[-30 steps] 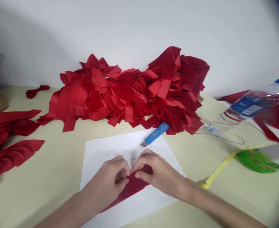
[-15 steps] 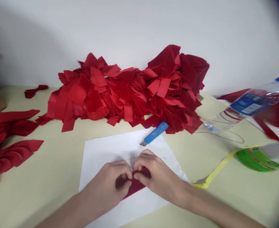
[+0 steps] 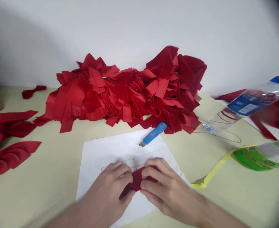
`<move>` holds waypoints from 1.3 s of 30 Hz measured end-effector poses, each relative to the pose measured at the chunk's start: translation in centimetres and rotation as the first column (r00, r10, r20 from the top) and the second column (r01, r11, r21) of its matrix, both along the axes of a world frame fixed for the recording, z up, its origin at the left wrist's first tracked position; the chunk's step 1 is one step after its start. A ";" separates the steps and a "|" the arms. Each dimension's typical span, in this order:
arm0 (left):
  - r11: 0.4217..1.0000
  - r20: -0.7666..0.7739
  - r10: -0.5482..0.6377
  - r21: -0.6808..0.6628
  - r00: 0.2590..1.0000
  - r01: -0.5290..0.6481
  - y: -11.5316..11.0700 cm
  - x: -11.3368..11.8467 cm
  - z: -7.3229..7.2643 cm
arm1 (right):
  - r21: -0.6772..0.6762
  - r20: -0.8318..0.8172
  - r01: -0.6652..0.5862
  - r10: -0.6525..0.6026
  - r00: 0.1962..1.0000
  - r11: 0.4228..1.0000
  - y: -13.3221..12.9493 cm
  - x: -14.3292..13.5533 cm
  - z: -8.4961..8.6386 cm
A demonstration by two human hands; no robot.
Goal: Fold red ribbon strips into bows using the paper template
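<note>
A dark red strip of cloth [image 3: 137, 179] is held between both hands above a white paper sheet [image 3: 92, 152] with thin drawn lines. My left hand [image 3: 111, 186] pinches the strip's left part between thumb and fingers. On the other side, the fingers and thumb of my right hand [image 3: 165, 186] are closed on its right part. Parts of the strip are hidden by the fingers. A blue utility knife [image 3: 154, 133] lies at the sheet's top edge, its blade end pointing down-left.
A large pile of red cloth pieces [image 3: 130, 95] lies against the wall. More red cloth [image 3: 13, 155] is at the left. On the right are a clear bottle [image 3: 246, 104], a green-labelled bottle [image 3: 255, 158], a yellow ribbon [image 3: 215, 171] and red thread.
My hands have moved slightly apart and a little lower, and more of the strip's middle shows between them. The right hand's fingers now reach along the strip's right part.
</note>
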State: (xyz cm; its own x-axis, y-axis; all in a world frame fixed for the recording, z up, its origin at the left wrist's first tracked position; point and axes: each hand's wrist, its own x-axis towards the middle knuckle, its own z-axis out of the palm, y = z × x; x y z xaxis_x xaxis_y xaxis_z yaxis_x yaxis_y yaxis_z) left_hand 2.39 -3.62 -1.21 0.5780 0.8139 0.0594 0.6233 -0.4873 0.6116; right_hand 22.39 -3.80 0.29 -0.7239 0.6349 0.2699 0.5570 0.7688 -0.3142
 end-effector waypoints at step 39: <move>0.999 -0.046 0.009 -0.032 0.999 -0.010 0.3 0.1 1.0 | 0.128 0.105 -0.092 0.079 0.991 0.987 -0.9 -0.8 -2.2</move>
